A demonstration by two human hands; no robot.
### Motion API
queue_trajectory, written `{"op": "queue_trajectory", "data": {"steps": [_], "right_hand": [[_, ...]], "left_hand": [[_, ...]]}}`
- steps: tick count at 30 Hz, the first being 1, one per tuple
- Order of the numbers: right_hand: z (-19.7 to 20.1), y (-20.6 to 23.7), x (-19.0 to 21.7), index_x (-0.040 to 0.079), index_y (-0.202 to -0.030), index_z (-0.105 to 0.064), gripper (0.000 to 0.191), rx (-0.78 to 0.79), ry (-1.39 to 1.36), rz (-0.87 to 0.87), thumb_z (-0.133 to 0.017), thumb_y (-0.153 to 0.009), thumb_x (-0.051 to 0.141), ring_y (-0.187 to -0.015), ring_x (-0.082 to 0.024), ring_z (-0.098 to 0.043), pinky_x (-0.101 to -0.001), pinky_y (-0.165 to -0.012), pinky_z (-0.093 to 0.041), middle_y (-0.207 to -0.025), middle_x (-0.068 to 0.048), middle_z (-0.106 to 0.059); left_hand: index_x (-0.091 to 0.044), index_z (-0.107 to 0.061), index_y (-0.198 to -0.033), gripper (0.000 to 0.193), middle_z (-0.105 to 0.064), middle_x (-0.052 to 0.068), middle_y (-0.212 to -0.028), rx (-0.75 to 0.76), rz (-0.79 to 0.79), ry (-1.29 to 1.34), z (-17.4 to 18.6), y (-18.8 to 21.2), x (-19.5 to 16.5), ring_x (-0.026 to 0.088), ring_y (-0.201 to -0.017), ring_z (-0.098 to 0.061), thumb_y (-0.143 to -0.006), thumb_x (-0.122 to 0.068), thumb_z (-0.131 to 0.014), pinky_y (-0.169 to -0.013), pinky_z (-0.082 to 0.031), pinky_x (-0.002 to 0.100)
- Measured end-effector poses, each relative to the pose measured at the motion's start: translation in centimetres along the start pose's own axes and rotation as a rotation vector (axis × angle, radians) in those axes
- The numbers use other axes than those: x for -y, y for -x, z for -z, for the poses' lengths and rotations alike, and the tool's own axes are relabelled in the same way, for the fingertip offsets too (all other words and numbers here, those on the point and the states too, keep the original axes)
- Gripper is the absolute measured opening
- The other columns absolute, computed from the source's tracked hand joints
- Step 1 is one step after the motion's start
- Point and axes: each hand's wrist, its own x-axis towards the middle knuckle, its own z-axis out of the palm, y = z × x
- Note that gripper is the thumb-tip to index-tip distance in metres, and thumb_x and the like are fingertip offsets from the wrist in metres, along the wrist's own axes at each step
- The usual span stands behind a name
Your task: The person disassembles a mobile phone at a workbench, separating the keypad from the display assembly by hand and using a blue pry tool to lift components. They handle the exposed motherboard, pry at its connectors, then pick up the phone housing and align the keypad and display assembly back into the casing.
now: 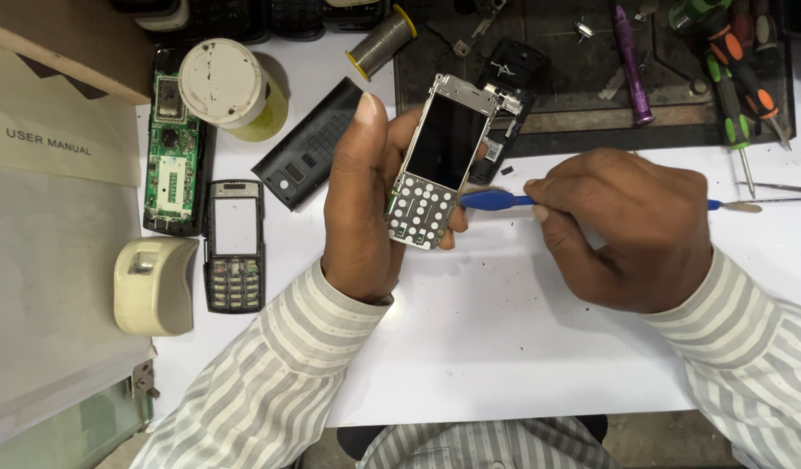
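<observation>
My left hand (pixel 359 204) holds a bare mobile phone board (pixel 437 165) upright above the white table, its dark screen and round keypad contacts facing me. My right hand (pixel 630 230) grips a blue-handled prying tool (pixel 496 201), whose blue end touches the board's right edge beside the keypad. The tool's metal tip sticks out past my right hand at the far right. Both arms wear grey-and-white striped sleeves.
A phone front cover with keypad (pixel 235 245), a green circuit board in a case (pixel 174 156), a black back cover (pixel 306 148), a white-lidded jar (pixel 231 87) and a solder spool (pixel 381 42) lie left. A dark mat (pixel 591 95) with screwdrivers (pixel 739 78) sits at back right.
</observation>
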Motion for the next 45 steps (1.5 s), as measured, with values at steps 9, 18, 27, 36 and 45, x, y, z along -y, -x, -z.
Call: {"op": "queue_trajectory", "data": {"steps": [9, 18, 27, 36, 45], "right_hand": [[-5.8, -4.0, -2.8, -0.001, -0.098, -0.068, 0.012, -0.030, -0.036, 0.017, -0.075, -0.088, -0.003, -0.072, -0.022, -0.069, -0.0321, -0.059, -0.053, -0.091, -0.015, -0.071], [13.9, -20.0, 15.9, 0.000, -0.097, -0.070, 0.012, -0.018, -0.035, 0.009, -0.075, -0.086, -0.004, -0.071, -0.021, -0.069, -0.0312, -0.057, -0.053, -0.092, -0.013, -0.070], [15.5, -27.9, 18.6, 0.000, -0.103, -0.069, 0.022, -0.020, -0.045, 0.042, -0.075, -0.082, -0.005, -0.071, -0.021, -0.068, -0.0309, -0.056, -0.052, -0.091, -0.012, -0.069], [15.7, -33.5, 21.6, -0.004, -0.098, -0.068, 0.022, -0.115, 0.048, 0.027, -0.076, -0.078, -0.009, -0.066, -0.024, -0.067, -0.0324, -0.051, -0.051, -0.091, -0.017, -0.067], [16.3, -35.5, 20.6, -0.005, -0.098, -0.068, 0.021, -0.172, 0.105, -0.028, -0.075, -0.081, -0.015, -0.067, -0.021, -0.066, -0.0306, -0.051, -0.049, -0.096, -0.018, -0.064]], "left_hand": [[0.005, -0.065, -0.127, 0.088, -0.074, 0.012, -0.095, 0.003, 0.080, -0.028, 5.7, -5.0, 0.7, 0.012, -0.062, -0.067, -0.099, -0.071, -0.029, -0.047, -0.056, 0.025], [0.004, -0.065, -0.130, 0.091, -0.070, 0.013, -0.090, 0.056, 0.088, -0.025, -0.7, 5.3, -29.0, 0.011, -0.063, -0.065, -0.096, -0.072, -0.029, -0.049, -0.056, 0.024], [0.007, -0.061, -0.132, 0.087, -0.068, 0.012, -0.095, 0.158, 0.090, 0.033, 1.8, 3.2, -33.1, 0.012, -0.069, -0.066, -0.101, -0.070, -0.033, -0.054, -0.057, 0.026], [0.006, -0.065, -0.123, 0.088, -0.063, 0.008, -0.067, 0.150, 0.113, -0.032, 3.8, 3.4, -38.8, 0.014, -0.056, -0.064, -0.097, -0.071, -0.032, -0.050, -0.055, 0.027], [0.004, -0.062, -0.132, 0.090, -0.062, 0.006, -0.069, 0.123, 0.111, -0.059, 3.8, 2.5, -39.7, 0.013, -0.058, -0.065, -0.100, -0.073, -0.031, -0.049, -0.055, 0.027]]}}
